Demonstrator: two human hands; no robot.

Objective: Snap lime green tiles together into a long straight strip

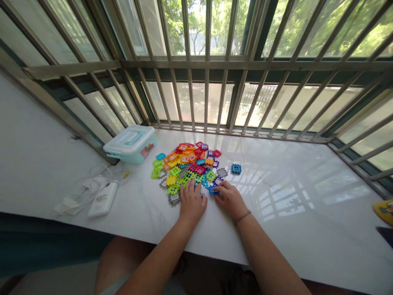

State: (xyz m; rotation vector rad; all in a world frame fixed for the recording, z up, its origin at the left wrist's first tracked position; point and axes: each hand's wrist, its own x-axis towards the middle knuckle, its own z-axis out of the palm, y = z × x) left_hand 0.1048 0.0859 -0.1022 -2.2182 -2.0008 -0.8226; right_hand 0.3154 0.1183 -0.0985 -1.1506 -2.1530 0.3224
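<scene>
A heap of colourful interlocking plastic tiles [185,159] with notched edges and window patterns lies in front of me. My left hand [193,200] rests on the near edge of the heap, fingers spread over green tiles [189,175]; a bit of blue shows between its finger and thumb. At the heap's near right side, my right hand [229,197] pinches a blue tile [212,189] between thumb and fingers. Apart from the heap, to the right, sits a blue piece [236,169] that looks like several tiles stacked or joined.
A lidded light-blue plastic box [130,143] stands at the back left. Nearer on the left are a white power bank [103,199] and tangled white cables [92,182]. Metal window bars [207,98] border the white marbled tabletop [282,196]. A yellow object [383,211] sits at the right edge.
</scene>
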